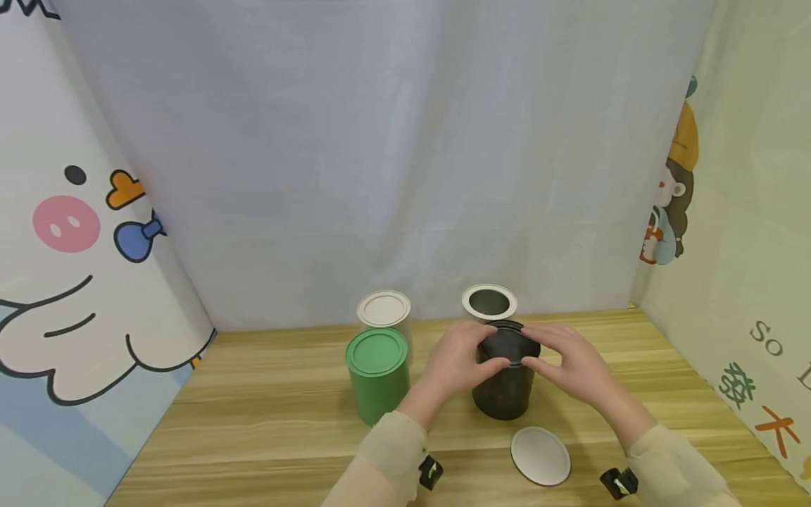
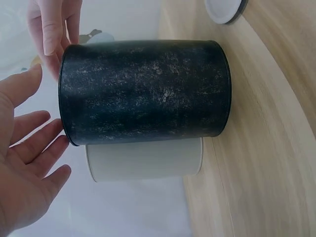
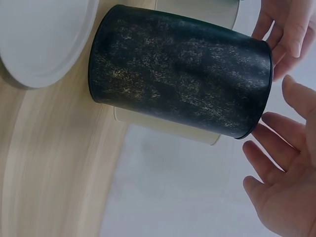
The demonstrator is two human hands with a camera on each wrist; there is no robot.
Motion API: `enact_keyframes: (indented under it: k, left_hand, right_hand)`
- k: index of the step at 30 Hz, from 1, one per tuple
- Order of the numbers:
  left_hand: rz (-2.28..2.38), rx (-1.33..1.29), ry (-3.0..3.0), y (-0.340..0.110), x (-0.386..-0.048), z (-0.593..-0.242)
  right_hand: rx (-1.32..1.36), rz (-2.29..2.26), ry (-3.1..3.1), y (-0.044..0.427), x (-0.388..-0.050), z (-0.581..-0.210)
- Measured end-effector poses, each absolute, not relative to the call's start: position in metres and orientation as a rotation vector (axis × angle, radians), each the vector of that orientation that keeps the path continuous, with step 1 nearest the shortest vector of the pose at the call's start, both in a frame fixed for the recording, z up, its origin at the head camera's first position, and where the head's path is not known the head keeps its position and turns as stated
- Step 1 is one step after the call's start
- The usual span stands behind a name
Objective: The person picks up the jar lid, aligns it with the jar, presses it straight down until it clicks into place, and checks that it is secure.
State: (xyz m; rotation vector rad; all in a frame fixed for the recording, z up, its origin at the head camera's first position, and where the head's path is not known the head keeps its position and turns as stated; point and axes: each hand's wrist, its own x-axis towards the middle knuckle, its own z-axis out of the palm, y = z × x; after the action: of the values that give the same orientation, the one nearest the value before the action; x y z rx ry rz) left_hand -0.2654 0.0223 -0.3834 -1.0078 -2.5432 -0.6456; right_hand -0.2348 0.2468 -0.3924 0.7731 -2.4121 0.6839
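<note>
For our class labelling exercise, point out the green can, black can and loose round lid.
Green can (image 1: 381, 389), head view, side wall.
Black can (image 2: 145, 94), left wrist view, middle of side wall.
Loose round lid (image 1: 541, 455), head view, middle of flat face.

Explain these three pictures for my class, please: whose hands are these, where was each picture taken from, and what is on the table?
There is no machine: these are a person's bare left hand and right hand. The wide picture is taken by a camera worn on the head; the two close ones, which look turned sideways, are taken from the left and right wrists. On the wood-grain tabletop stand a green can, a black can, a closed white can behind the green one and an open white can behind the black one. A loose white lid lies in front. Both hands' fingertips are at the black can's upper rim, but neither hand is wrapped around it.
</note>
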Motion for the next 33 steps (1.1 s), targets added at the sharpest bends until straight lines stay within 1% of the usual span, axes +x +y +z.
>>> enact_keyframes:
  k: [20,33]
  left_hand:
    - [-0.795,-1.113,-2.458,0.014,-0.224,-0.389]
    - [-0.628,-1.25,-2.337,0.025,-0.206,-0.409]
  right_hand:
    - [0.842,0.706,-2.359,0.26,-0.204,-0.402]
    - [0.891,0.672,-2.356,0.273,-0.189,-0.418]
